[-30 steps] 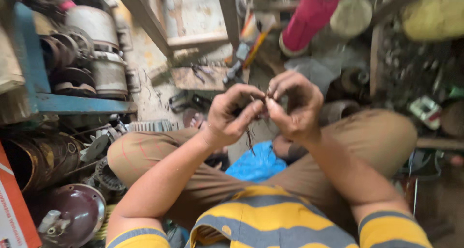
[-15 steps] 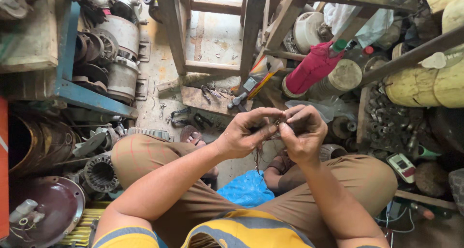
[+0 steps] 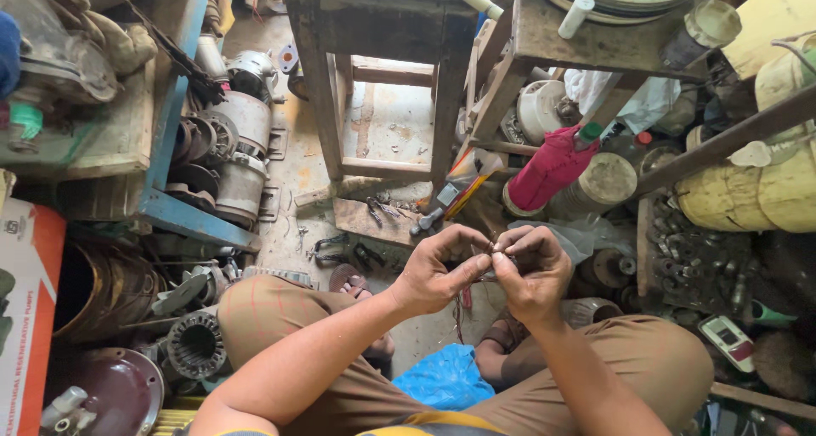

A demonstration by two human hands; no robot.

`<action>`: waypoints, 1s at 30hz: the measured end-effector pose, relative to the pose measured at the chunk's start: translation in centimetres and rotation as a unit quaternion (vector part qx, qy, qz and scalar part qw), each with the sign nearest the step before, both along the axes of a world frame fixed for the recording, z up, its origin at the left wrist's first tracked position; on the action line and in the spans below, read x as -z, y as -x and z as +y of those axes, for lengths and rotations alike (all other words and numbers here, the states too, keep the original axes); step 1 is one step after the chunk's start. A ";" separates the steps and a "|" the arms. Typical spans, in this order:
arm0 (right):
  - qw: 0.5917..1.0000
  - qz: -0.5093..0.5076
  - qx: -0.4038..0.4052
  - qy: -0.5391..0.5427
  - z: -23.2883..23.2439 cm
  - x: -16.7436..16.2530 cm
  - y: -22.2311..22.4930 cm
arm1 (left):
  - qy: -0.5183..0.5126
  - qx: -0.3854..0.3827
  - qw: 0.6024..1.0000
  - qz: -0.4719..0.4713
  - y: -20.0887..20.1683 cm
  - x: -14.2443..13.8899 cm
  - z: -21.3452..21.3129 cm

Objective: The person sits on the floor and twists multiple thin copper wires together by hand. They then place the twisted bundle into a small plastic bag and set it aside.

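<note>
Pinching together at the fingertips, the left hand (image 3: 438, 270) and the right hand (image 3: 531, 270) meet over the lap, thumbs and forefingers closed on a thin bundle of wire (image 3: 489, 253) held between them. Both grips are tight, the other fingers curled in, and the two hands touch at the knuckles. Most of the wire is hidden by the fingers; a few dark strands hang down below the hands toward the floor.

Under the hands, the person sits with knees spread in brown trousers (image 3: 646, 359), and a blue plastic bag (image 3: 446, 376) lies between the legs. Just beyond the hands, on the concrete floor, a small wooden board (image 3: 365, 219) carries scattered small tools. A wooden stool (image 3: 382, 70) stands further out, above the board. To the right of the hands a red cloth bundle (image 3: 552, 168) leans against round tins. On the left, a blue shelf (image 3: 183, 211) holds electric motors (image 3: 242, 138), and a ribbed motor stator (image 3: 195, 347) lies near the left knee.
</note>
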State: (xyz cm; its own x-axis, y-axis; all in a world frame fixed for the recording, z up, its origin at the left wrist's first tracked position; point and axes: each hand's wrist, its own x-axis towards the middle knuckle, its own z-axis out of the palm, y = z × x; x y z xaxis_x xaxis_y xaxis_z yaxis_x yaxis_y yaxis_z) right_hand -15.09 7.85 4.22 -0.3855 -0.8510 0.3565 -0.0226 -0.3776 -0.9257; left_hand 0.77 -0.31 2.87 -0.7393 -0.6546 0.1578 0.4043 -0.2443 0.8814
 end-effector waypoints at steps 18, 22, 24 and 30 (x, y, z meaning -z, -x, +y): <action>0.987 -0.138 -0.064 -0.052 -0.5 1.2 1.0 | -0.025 0.077 0.997 0.004 -0.1 1.3 -0.9; 0.995 -0.080 -0.014 -0.061 -0.7 1.0 1.1 | -0.064 0.046 0.996 -0.043 0.7 1.7 -1.0; 0.995 -0.060 0.004 -0.074 -0.7 0.8 1.0 | -0.082 0.038 0.995 -0.046 0.8 1.8 -1.1; 0.996 0.006 -0.004 -0.090 -0.4 0.6 1.0 | -0.061 0.057 0.994 -0.076 0.0 0.8 -1.3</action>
State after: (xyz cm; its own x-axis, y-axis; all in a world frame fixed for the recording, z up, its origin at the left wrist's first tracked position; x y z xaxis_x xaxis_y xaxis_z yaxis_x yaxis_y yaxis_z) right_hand -16.05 7.40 3.65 -0.3752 -0.9047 0.2017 -0.0311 -0.2052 -0.9782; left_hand 0.76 -1.56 2.12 -0.8193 -0.5723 -0.0355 0.2331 -0.3889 0.8913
